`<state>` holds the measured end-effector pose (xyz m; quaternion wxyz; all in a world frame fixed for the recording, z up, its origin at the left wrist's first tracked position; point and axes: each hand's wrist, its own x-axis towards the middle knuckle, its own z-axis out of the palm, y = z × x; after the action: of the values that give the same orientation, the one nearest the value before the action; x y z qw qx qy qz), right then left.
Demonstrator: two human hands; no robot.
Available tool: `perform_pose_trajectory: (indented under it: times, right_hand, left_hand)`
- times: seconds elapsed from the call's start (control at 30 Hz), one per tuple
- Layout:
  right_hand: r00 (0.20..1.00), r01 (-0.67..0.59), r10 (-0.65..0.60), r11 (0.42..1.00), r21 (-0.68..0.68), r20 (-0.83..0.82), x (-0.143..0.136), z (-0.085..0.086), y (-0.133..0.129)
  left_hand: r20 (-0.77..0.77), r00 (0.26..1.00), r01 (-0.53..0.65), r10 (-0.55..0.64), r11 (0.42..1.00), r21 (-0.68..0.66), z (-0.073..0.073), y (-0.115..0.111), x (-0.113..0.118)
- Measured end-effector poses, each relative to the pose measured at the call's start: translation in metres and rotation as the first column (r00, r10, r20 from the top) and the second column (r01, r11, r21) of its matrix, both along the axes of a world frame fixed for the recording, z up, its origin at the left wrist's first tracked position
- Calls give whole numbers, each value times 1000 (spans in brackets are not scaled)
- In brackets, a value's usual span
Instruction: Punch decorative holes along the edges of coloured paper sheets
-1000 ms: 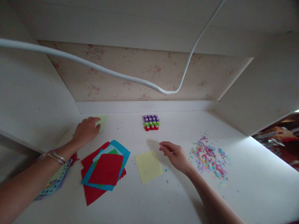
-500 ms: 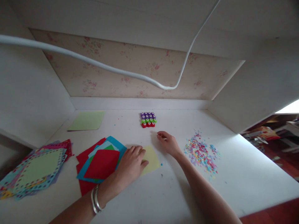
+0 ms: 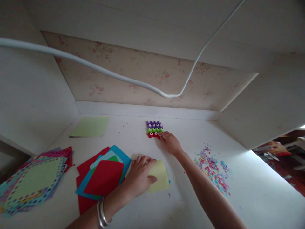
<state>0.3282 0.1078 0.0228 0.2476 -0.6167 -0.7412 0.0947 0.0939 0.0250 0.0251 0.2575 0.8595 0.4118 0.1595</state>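
A light yellow sheet of paper [image 3: 160,178] lies on the white tabletop. My left hand [image 3: 143,175] grips it at its left edge, its palm hiding part of that edge. Small craft paper punches [image 3: 154,126] stand in tight rows of purple, green and red further back. At the right end of the red row, the fingers of my right hand [image 3: 170,143] close around a red punch [image 3: 160,136], which they partly cover.
Left of my left hand is a pile of red, blue and green paper [image 3: 105,176]. Hole-edged sheets [image 3: 33,181] are stacked at far left, with pale green paper [image 3: 90,126] behind. Confetti [image 3: 212,168] is scattered at right. A white cable [image 3: 133,82] hangs across the front.
My right hand has moved forward to the red row and taken hold of its rightmost punch. My left hand stays at the yellow paper. The view has shifted slightly.
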Motion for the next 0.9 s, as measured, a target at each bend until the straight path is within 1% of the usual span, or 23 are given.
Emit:
perform_pose_trajectory:
  times: [0.1, 0.2, 0.37, 0.47, 0.57, 0.63, 0.7, 0.77, 0.83, 0.9]
  right_hand:
    - [1000, 7, -7, 1000, -7, 28, 0, 5, -15]
    - [1000, 6, -6, 1000, -4, 25, 0, 9, -41]
    - [997, 6, -6, 1000, -8, -71, 2, 8, -91]
    - [989, 1, -5, 1000, -25, -147, 4, 6, -112]
    - [977, -13, 7, 1000, -24, -215, 3, 0, -122]
    - [964, 21, -25, 1000, -17, -263, 3, -3, -124]
    - [941, 113, -109, 994, -9, -320, 2, -6, -125]
    - [912, 217, -202, 976, 2, -356, 3, -6, -127]
    - [905, 275, -256, 961, 10, -339, 3, -2, -131]
    - [928, 259, -249, 966, 0, -276, 4, 2, -136]
  left_hand:
    - [8, 1000, 1, -1, 1000, 2, 0, -1, 0]
    - [22, 1000, -7, 7, 1000, 15, -3, -1, -1]
    - [52, 999, -2, -1, 998, 63, -6, -2, -2]
    - [78, 996, 30, -36, 996, 82, -5, -2, 0]
    - [85, 994, 62, -70, 994, 92, -5, -5, 2]
    - [88, 990, 97, -106, 990, 103, -6, -8, 3]
    - [92, 987, 121, -132, 986, 116, -8, -12, 2]
    - [105, 988, 97, -111, 987, 129, -10, -14, 3]
    - [129, 988, 62, -81, 988, 140, -9, -12, 5]
    - [150, 986, 50, -75, 985, 165, -4, -6, 11]
